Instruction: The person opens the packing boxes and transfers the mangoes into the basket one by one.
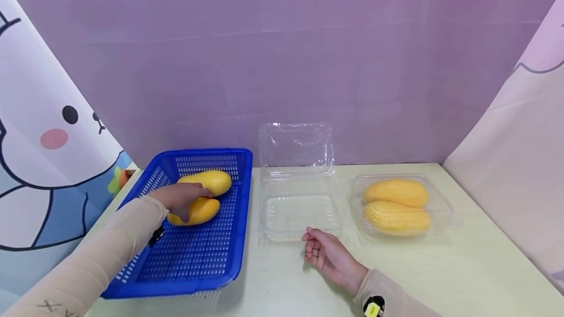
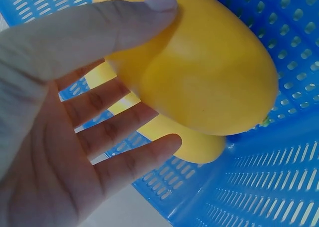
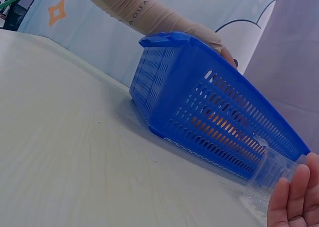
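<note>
In the blue basket (image 1: pixel 240 238) lie two yellow mangoes. My left hand (image 1: pixel 179 199) reaches in and holds the nearer mango (image 1: pixel 205 211). The left wrist view has the thumb lying across this mango (image 2: pixel 209 72), while fingers pass behind it, between it and the farther mango (image 2: pixel 197 146). That farther mango (image 1: pixel 217 181) also shows in the head view. My right hand (image 1: pixel 331 260), fingers loosely bent and holding nothing, is just before a clear plastic clamshell box (image 1: pixel 301 212) with its lid (image 1: pixel 297 149) raised.
Right of the raised-lid box, another clear clamshell box (image 1: pixel 442 204) contains two mangoes, the back one (image 1: pixel 395 192) and the front one (image 1: pixel 396 218). Behind the pale table (image 1: pixel 476 268) hangs a purple cloth (image 1: pixel 286 62); printed cloths flank both sides.
</note>
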Available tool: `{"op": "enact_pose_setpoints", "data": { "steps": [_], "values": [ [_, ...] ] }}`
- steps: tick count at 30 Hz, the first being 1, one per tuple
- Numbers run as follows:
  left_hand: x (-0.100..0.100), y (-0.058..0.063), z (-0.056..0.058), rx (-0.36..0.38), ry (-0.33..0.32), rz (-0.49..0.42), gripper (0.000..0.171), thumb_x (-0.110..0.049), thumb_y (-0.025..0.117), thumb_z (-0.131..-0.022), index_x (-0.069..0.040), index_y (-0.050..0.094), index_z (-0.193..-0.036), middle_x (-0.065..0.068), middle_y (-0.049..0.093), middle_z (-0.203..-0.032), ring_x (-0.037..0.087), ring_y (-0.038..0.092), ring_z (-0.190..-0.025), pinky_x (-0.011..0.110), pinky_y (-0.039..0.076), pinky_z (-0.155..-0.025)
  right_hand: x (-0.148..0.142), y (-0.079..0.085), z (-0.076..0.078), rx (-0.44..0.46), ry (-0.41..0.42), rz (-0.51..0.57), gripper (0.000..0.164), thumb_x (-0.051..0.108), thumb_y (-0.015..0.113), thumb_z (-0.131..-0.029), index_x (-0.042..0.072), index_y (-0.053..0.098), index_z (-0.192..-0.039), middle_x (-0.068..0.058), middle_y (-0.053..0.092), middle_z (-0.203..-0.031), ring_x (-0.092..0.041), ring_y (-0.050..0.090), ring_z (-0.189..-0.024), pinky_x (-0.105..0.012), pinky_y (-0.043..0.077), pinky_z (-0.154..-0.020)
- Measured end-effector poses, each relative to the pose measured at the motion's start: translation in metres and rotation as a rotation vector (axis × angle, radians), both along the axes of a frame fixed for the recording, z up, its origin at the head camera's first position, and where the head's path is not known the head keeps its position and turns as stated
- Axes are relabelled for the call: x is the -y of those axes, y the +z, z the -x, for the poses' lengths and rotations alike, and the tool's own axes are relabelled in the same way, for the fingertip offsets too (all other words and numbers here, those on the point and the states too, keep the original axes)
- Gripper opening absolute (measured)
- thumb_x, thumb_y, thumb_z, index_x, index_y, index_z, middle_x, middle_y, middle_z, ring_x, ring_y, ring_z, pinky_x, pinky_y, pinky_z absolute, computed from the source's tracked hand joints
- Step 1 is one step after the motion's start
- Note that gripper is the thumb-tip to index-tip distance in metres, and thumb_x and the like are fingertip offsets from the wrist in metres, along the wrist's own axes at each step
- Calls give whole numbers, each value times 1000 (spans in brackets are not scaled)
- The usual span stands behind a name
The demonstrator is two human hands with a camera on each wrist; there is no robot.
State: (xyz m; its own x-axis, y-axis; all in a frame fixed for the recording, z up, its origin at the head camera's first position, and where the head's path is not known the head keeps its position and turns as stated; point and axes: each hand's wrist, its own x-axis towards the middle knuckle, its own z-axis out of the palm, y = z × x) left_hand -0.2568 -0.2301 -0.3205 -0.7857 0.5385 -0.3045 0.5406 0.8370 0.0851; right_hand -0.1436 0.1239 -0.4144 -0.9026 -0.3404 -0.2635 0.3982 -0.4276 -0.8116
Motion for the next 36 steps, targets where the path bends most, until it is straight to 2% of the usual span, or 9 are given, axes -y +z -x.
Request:
{"op": "enact_pose_setpoints", "data": {
  "steps": [5, 14, 20, 23, 28, 36],
  "values": [
    [2, 1, -1, 3, 8, 9, 68, 3, 82, -62, -13, 58, -124, 0, 57, -103, 22, 52, -87, 51, 49, -86, 1, 1, 0, -2, 2, -4, 29, 20, 46, -99, 12, 63, -77, 7, 56, -64, -2, 52, -57, -18, 49, -61],
    [4, 5, -1, -21, -19, -6, 66, -1, 83, -64, -13, 59, -124, 1, 58, -106, 24, 53, -91, 53, 48, -88, 1, 1, 0, -12, -6, -17, 27, 22, 48, -98, 12, 62, -77, 7, 56, -66, -2, 52, -59, -18, 50, -62],
    [4, 13, -1, -15, -16, -6, 65, -2, 82, -66, -12, 57, -125, 6, 58, -111, 26, 55, -94, 51, 50, -86, 1, -1, 0, -12, -4, -14, 27, 22, 49, -98, 12, 63, -78, 7, 56, -65, -1, 52, -58, -18, 50, -62],
    [3, 17, 0, -4, 20, -10, 66, -3, 81, -68, -12, 55, -128, 13, 56, -121, 33, 55, -104, 54, 48, -89, 0, -1, 0, -17, 0, -16, 27, 22, 49, -98, 12, 63, -78, 7, 56, -65, -2, 52, -58, -18, 50, -62],
    [3, 27, 0, -12, 31, -21, 67, -4, 80, -71, -10, 52, -132, 19, 50, -134, 41, 47, -120, 56, 43, -94, -1, -1, 0, -17, -3, -14, 27, 22, 49, -98, 13, 63, -78, 7, 56, -65, -2, 52, -58, -18, 50, -63],
    [1, 38, 0, -65, 2, -41, 68, -10, 81, -72, -8, 51, -132, 18, 52, -132, 38, 51, -115, 55, 44, -93, -2, -1, 0, -9, -2, -9, 26, 22, 50, -98, 12, 64, -78, 7, 56, -65, -2, 52, -59, -18, 50, -63]
  ]
}}
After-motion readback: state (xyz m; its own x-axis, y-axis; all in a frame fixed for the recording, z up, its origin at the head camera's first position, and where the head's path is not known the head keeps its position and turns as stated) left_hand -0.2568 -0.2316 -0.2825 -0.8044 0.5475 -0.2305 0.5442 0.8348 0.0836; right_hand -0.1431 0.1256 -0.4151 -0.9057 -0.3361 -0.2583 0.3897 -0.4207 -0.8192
